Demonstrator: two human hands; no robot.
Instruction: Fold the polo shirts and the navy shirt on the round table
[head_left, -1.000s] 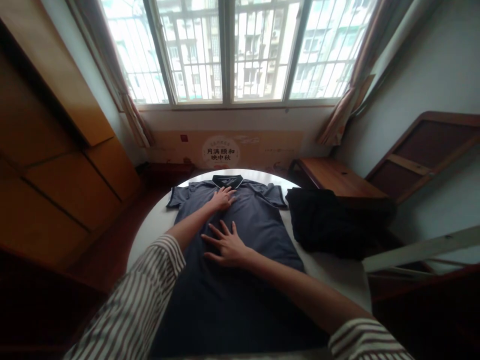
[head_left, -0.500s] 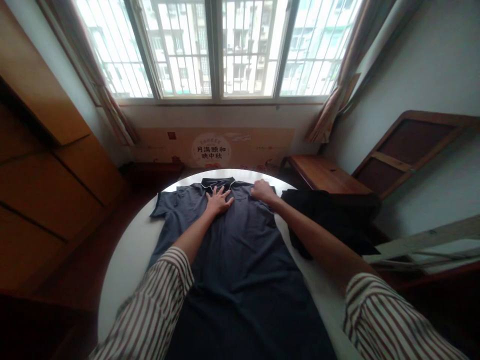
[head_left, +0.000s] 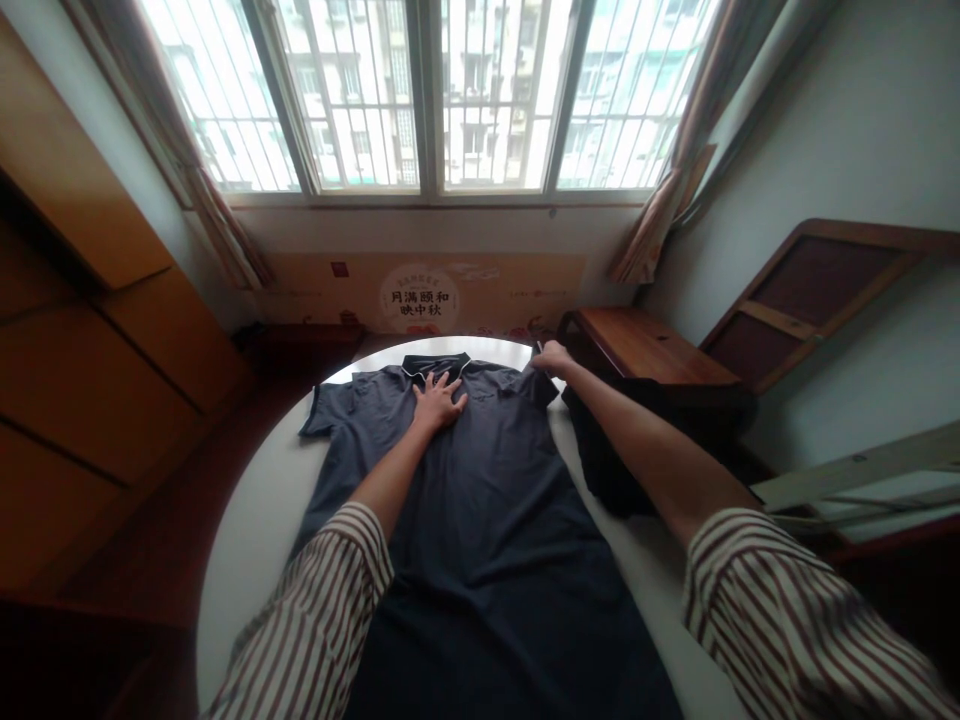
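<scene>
A dark grey-blue polo shirt (head_left: pixel 480 500) lies face up on a round white table (head_left: pixel 247 560), its black, white-edged collar at the far side. My left hand (head_left: pixel 440 402) rests flat on the upper chest just below the collar, fingers spread. At the shirt's right sleeve end, my right hand (head_left: pixel 553 360) is closed on the sleeve edge, which is lifted a little from the table. The left-side sleeve (head_left: pixel 326 410) lies spread out with its dark hem toward the table's edge. Wrinkles run across the lower part of the shirt.
A black cloth bundle (head_left: pixel 630 450) lies at the table's right edge. Beyond it stand a wooden bench (head_left: pixel 652 345) and a framed wooden panel (head_left: pixel 817 290) against the wall. Wooden cabinets (head_left: pixel 90 400) are on the left, and a barred window (head_left: pixel 427 100) is ahead.
My right hand has moved outward to the right, pulling the sleeve with it and raising its end. My left hand stays in place on the chest.
</scene>
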